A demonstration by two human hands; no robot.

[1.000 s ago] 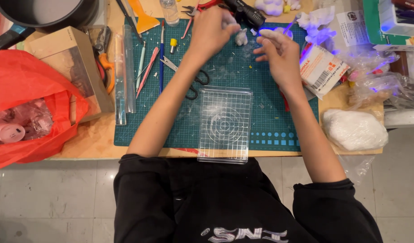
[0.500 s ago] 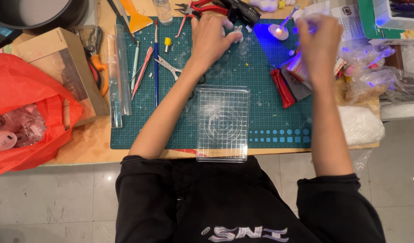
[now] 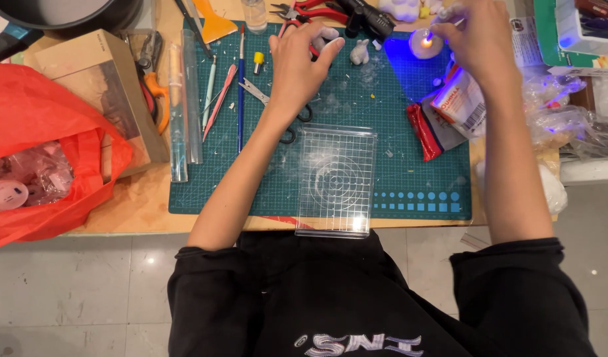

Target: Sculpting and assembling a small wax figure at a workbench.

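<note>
My left hand [image 3: 298, 65] lies palm down on the green cutting mat [image 3: 396, 178], with thumb and fingertips pinching a small white lump [image 3: 327, 34]. Just right of it stands a tiny white figure [image 3: 360, 51]. My right hand [image 3: 481, 36] is raised at the mat's far right corner, closed on a small pale torch [image 3: 449, 11]. The torch throws blue light on a small round piece [image 3: 425, 43] lying on the mat. A clear square plate [image 3: 335, 180] with a ring pattern lies near the front edge, between my arms.
Red pliers [image 3: 310, 10] and a black torch [image 3: 368, 20] lie at the back. Scissors [image 3: 292, 125], a brush [image 3: 240, 86] and clear tubes [image 3: 183, 99] are on the left. Beyond them are a cardboard box [image 3: 85, 86] and an orange bag [image 3: 46, 152]. On the right lie a red packet [image 3: 424, 132] and a white packet [image 3: 459, 99].
My right hand has drawn away from the left and moved to the far right. A blue light now falls on the mat there. My left hand stays near the white lump.
</note>
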